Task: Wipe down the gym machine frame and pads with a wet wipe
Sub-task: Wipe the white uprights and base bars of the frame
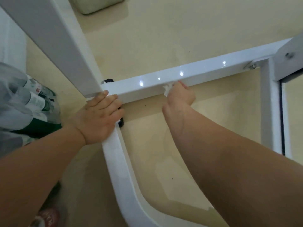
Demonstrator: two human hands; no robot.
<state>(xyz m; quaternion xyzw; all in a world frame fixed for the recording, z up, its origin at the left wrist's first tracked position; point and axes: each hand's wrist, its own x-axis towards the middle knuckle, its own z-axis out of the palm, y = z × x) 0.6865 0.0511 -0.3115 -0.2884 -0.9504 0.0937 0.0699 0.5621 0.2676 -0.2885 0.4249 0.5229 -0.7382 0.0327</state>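
Head view | my right hand (178, 95) pinches limp wet wipe (167, 89) on stiff, slick frame bar (147, 85) | left hand (98, 117) flat, bracing | I'd keep it wadded.

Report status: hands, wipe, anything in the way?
Left hand flat on frame joint, bracing. Right hand pinching wet wipe against crossbar near side. Bagged bottles on floor left, apart from crossbar.

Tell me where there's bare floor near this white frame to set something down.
Free: the inner floor, enclosed by the crossbar, curved bar and right rail, though the right hand reaches across it; and the far floor beyond the crossbar. Crowded: the left, where bagged bottles sit beside the upright post.
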